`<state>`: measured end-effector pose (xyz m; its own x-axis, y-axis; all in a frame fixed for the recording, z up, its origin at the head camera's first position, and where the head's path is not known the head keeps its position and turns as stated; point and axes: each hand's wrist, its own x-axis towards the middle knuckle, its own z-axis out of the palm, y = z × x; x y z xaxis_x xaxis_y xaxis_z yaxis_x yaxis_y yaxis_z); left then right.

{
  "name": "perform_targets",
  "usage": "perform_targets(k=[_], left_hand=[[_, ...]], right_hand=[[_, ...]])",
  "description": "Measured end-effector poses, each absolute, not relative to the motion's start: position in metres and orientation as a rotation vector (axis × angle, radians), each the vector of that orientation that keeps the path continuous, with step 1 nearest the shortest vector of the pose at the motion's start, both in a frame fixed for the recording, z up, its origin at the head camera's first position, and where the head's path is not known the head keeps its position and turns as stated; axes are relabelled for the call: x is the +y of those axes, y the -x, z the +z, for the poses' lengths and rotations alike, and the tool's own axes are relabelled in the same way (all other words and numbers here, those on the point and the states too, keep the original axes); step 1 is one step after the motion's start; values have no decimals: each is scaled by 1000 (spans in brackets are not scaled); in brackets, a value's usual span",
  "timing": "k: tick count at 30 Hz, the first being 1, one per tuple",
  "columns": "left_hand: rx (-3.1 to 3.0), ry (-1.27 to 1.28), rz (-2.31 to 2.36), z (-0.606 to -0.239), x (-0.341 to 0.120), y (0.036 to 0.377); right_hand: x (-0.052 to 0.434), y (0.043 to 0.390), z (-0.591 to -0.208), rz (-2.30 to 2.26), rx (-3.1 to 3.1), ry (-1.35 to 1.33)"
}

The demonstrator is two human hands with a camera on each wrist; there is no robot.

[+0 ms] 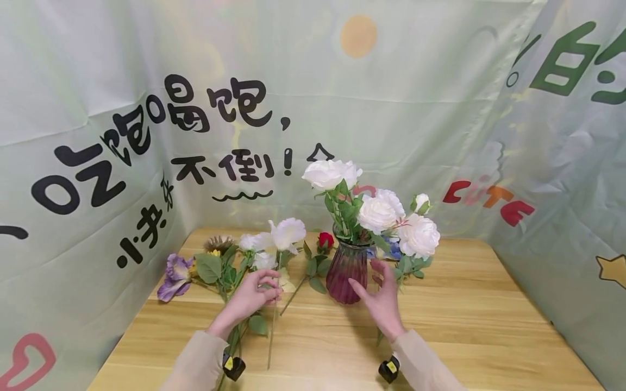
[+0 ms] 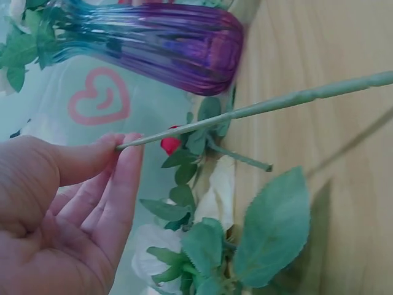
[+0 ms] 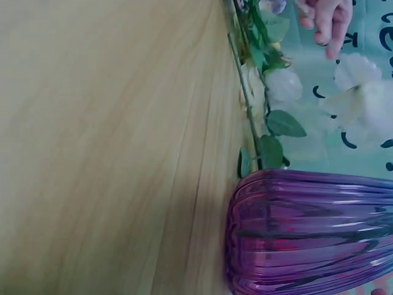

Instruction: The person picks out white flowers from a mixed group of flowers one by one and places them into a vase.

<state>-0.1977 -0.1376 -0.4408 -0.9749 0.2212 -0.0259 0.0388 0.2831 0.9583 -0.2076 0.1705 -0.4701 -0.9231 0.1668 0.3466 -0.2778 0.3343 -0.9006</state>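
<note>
**Left hand pinches a flower stem; right hand spread beside the vase**

Left hand (image 1: 254,296) holds the white flower stem (image 2: 258,107) between thumb and fingertips (image 2: 126,147), the other fingers loosely curled below. From the pinch the thin green stem runs back toward the person across the surface (image 1: 464,326), and its white bloom (image 1: 287,232) stands up just beyond the hand. In the left wrist view the stem lies slightly above the wood, casting a faint shadow.

Right hand (image 1: 383,298) is open, fingers straight and spread, palm turned toward the purple glass vase (image 1: 346,271). It sits just to the outer side of the vase; whether the fingertips actually touch the glass is hard to tell from the head view, and the right wrist view shows only the ribbed vase body (image 3: 313,233), not the hand.

The vase stands between the two hands and holds several white roses (image 1: 379,212) with green leaves. A small red rosebud (image 1: 325,239) lies beyond the left hand, near the vase. Further to the outer side of the left hand lie more loose flowers: a purple bloom (image 1: 175,274), a sunflower head (image 1: 218,244) and leafy stems. Printed green cloth (image 1: 98,108) hangs behind and at both sides of the surface.
</note>
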Motion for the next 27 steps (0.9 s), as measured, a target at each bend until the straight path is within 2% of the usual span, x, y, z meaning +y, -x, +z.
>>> perform_targets(k=[17,27], left_hand=[[2718,-204,1977,-402,-135,206],[2776,-314,2213,-361,-119,209]], right_hand=[[156,226,-481,1539,-2153,-225],[147,226,-481,1459,-2151,-227]])
